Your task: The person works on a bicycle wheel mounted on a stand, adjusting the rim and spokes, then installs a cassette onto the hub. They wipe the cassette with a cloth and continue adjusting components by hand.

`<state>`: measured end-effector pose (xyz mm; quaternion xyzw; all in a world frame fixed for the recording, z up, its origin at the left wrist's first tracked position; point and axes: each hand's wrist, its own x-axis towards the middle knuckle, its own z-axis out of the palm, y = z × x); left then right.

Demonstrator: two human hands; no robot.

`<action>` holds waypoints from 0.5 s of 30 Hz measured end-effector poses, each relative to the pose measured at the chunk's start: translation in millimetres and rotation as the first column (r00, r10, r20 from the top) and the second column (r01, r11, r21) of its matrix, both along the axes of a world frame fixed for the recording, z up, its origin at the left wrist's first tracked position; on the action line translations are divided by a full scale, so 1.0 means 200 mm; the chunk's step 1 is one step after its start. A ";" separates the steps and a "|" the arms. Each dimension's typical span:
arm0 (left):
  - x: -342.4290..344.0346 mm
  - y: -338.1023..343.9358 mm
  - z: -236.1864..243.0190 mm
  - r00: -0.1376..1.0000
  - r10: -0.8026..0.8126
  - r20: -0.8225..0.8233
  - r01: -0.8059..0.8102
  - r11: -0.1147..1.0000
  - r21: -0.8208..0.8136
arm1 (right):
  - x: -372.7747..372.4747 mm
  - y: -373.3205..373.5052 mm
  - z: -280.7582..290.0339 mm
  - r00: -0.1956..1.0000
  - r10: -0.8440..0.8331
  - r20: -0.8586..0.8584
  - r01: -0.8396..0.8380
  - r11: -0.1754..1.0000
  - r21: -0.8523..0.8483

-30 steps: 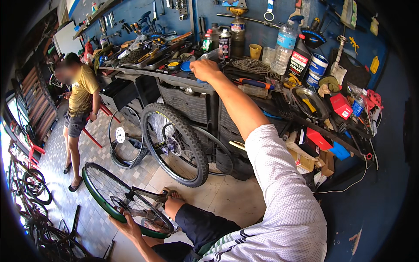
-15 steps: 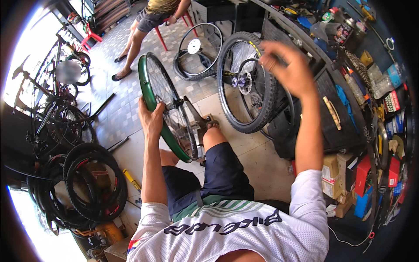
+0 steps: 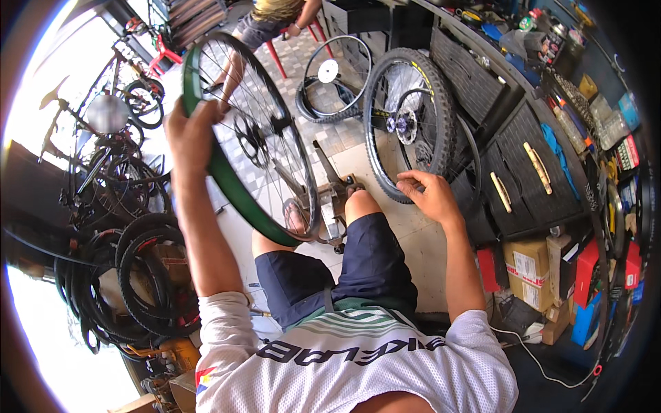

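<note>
My left hand [image 3: 189, 138] is closed on the rim of a bare spoked bicycle wheel [image 3: 234, 189], gripping it at the upper left. A broad green band [image 3: 241, 199] runs around the outside of that rim, and no tyre is on it. The wheel tilts in front of my left knee, with its hub and cassette facing the middle. My right hand [image 3: 430, 196] hangs in the air with loosely bent fingers and nothing visible in it, just in front of a wheel with a knobbly tyre [image 3: 441, 117]. A metal stand [image 3: 332, 210] is on the floor between my feet.
Another wheel with a white disc [image 3: 328, 70] rests beyond the knobbly one. Several tyres [image 3: 127, 275] are piled at left, near parked bicycles [image 3: 103, 151]. On the right are drawers [image 3: 516, 172], a cluttered bench and boxes [image 3: 529, 268]. A person [image 3: 275, 17] sits at the far side.
My left hand has swung the green-banded wheel up, left and closer, tilting its face more toward me. My right hand has come down from above the knobbly tyre to its lower edge.
</note>
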<state>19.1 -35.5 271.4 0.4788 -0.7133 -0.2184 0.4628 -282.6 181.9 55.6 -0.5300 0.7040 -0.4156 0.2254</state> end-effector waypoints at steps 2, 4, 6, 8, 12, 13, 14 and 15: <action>0.12 0.13 0.21 0.931 -0.061 -0.359 0.068 0.998 0.007 | 0.07 -0.04 0.03 1.000 -0.001 -0.029 -0.003 0.993 -0.121; 0.26 0.21 0.38 0.888 -0.055 -0.457 0.016 0.996 -0.089 | 0.12 -0.08 0.09 0.997 -0.012 -0.070 -0.003 0.977 -0.212; 0.54 0.38 0.57 0.817 -0.134 -0.561 0.040 0.983 -0.177 | 0.32 -0.19 0.17 0.991 0.064 -0.117 -0.103 0.927 -0.361; 0.83 0.37 0.55 0.658 -0.419 -0.625 0.340 0.907 -0.251 | 0.44 -0.27 0.21 0.979 0.103 -0.176 -0.173 0.877 -0.449; 1.14 0.49 0.38 0.455 -0.530 -0.716 0.483 0.822 -0.301 | 0.60 -0.40 0.29 0.957 0.119 -0.266 -0.246 0.819 -0.519; 1.19 0.51 0.29 0.397 -0.545 -0.738 0.509 0.800 -0.317 | 0.64 -0.39 0.33 0.955 0.092 -0.281 -0.229 0.831 -0.507; 1.21 0.51 0.18 0.323 -0.564 -0.760 0.540 0.769 -0.341 | 0.63 -0.38 0.34 0.956 0.128 -0.265 -0.244 0.849 -0.469; 1.20 0.47 0.00 0.220 -0.532 -0.817 0.548 0.761 -0.348 | 0.58 -0.35 0.33 0.954 0.145 -0.263 -0.247 0.876 -0.413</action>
